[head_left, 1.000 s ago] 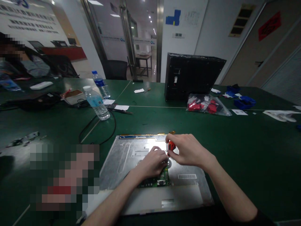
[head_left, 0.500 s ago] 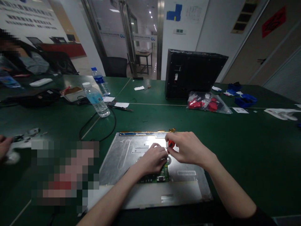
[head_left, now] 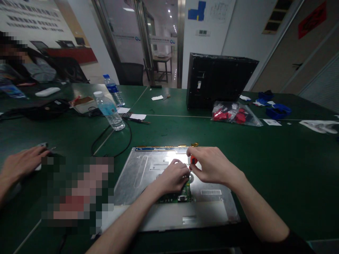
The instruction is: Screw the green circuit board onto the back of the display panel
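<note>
A silver metal display panel lies flat in front of me, back side up. A green circuit board with a video connector sits at its middle, mostly covered by my left hand. That hand's fingers are curled together at the board's upper edge; what they pinch, if anything, is hidden. My right hand is closed around a screwdriver with a red and black handle. Its tip points down close to my left fingertips, and the exact contact point cannot be made out.
Left of the panel, a co-worker's hand reaches over small parts. Beyond stand two water bottles and a black cable. A black monitor housing stands behind a bag of red parts. Blue trays are at far right.
The co-worker's hand at left has reached further in over the small parts. My two hands and the screwdriver keep nearly the same place on the panel; the view has shifted slightly.
</note>
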`<state>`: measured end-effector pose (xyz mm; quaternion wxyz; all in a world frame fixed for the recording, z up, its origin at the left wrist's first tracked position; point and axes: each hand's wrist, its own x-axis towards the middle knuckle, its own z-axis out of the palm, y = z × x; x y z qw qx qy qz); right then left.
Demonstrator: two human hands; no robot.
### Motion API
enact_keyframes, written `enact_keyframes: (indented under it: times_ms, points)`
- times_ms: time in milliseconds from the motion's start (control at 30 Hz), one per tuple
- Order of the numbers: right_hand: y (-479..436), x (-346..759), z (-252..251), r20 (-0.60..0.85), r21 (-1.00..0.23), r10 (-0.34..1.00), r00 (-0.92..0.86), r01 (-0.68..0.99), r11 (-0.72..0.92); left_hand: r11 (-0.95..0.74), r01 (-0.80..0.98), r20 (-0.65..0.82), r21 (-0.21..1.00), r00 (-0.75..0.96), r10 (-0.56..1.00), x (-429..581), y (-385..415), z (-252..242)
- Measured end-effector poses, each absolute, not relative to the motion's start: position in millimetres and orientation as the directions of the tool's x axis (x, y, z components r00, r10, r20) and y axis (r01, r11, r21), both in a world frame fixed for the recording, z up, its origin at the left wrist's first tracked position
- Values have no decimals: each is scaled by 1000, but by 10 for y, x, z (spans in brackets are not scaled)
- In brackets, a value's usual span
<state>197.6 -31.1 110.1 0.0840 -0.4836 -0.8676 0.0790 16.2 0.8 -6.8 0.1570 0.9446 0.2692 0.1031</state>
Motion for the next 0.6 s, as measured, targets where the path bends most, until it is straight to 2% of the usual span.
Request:
enact_keyframes:
  times_ms: [167, 433, 600]
  points:
    - [-317, 1981, 1107, 65, -231, 832, -550, 803, 549, -802, 481, 109, 353, 830, 546, 165, 5, -59]
    - [-305, 1967, 1122, 51, -75, 881, -470, 878, 472, -806, 475, 119, 354, 831, 543, 166, -1, -39]
    - [-320, 1975, 1127, 65, -163, 852, -520, 837, 523, -808, 479, 123, 345, 830, 544, 171, -4, -40]
